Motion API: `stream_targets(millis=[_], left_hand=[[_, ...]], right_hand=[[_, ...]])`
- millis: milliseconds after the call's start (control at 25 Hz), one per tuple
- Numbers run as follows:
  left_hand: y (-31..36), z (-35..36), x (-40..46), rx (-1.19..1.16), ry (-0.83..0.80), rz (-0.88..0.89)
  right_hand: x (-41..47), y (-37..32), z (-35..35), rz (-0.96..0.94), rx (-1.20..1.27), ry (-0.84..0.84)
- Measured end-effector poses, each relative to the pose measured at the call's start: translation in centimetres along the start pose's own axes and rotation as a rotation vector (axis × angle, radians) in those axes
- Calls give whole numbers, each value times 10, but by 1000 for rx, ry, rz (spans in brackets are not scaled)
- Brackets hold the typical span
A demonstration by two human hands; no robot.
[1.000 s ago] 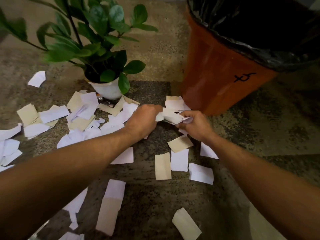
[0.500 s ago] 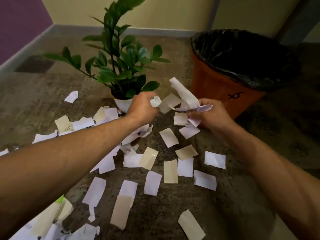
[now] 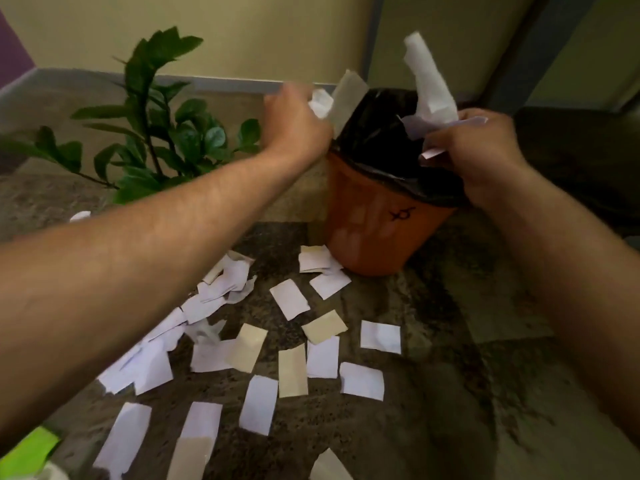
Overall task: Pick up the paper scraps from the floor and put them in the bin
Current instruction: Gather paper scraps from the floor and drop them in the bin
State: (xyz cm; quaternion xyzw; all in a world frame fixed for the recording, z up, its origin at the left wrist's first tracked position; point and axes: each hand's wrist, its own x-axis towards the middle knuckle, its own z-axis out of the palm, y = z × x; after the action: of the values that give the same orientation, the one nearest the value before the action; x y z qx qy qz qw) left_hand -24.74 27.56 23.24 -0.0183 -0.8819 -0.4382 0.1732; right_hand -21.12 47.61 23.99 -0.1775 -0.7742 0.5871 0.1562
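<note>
Both hands' fingers pinch paper scraps (image 3: pixel 429 84) over the bin (image 3: pixel 377 216), the left hand (image 3: pixel 294 123) seemingly blurred.

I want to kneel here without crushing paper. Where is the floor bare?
Bare floor lies right of the scrap field, below the orange bin and left of the right forearm. It is crowded from the bin's base down to the left forearm, where paper scraps lie close and overlap. The plant closes the far left.

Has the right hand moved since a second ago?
Yes. The right hand, gripping paper scraps, rose from the floor up to the orange bin's rim.
</note>
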Motion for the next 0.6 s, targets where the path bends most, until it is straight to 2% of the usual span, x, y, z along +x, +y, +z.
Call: stream_targets(millis=[120,200,320,400,480,560,600], left_hand=[[27,20,22,155,-129,24],[33,29,28,195,-221,33],[29,36,18,-35,-323,129],[22,35,8,-195,-225,270],[0,35,4,-213,11,353],[-39,37,-5,-219,215,252],[-62,41,-12,-208,245,136]], right_hand=[[18,8,-4,79,-220,-60],[20,9,-2,55,-362,-128],[10,5,-4,-251,-482,15],[-5,3,-8,-481,-521,177],[-24,10,-8,-700,-500,270],[-47,33,-3,-801,-443,235],[-56,51,0,-790,-429,186]])
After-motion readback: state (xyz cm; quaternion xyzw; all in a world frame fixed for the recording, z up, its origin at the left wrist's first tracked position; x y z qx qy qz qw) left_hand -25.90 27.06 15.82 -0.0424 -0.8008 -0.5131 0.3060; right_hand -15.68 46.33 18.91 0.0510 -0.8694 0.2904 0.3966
